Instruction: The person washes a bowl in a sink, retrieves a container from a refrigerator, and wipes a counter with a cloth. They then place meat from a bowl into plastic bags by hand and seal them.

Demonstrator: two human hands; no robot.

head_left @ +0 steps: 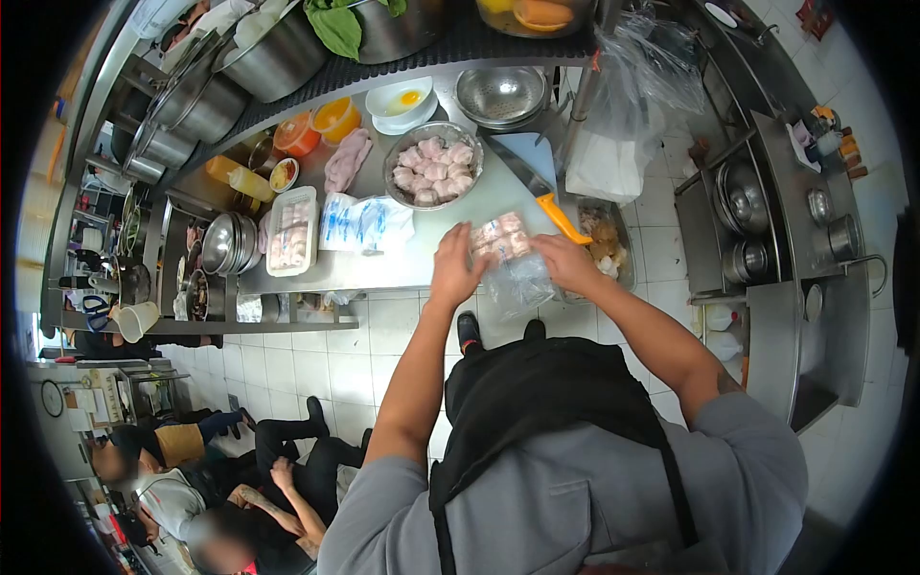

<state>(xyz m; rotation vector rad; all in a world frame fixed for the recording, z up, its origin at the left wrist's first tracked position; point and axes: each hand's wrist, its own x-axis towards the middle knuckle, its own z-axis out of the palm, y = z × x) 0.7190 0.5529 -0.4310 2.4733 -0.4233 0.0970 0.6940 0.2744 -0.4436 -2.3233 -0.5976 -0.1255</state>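
A clear plastic bag (500, 237) packed with pale pink meat pieces in rows lies at the front edge of the worktop, its loose end (518, 289) hanging over the edge. My left hand (457, 265) grips the bag's left side, thumb on top. My right hand (567, 264) holds its right side, the fingertips partly hidden. Just beyond is a metal bowl (434, 165) heaped with similar round pink pieces. A knife (537, 187) with an orange handle lies close to my right hand. To the left are folded printed plastic bags (367, 223) and a white tray (291, 231) of wrapped pieces.
Behind the bowl stand a white bowl with a yolk (402, 101), a colander (500, 94) and a pink cloth (348, 161). A shelf with pots (278, 62) overhangs the worktop. A bin of scraps (606, 240) is at the right. People (259, 498) sit at lower left.
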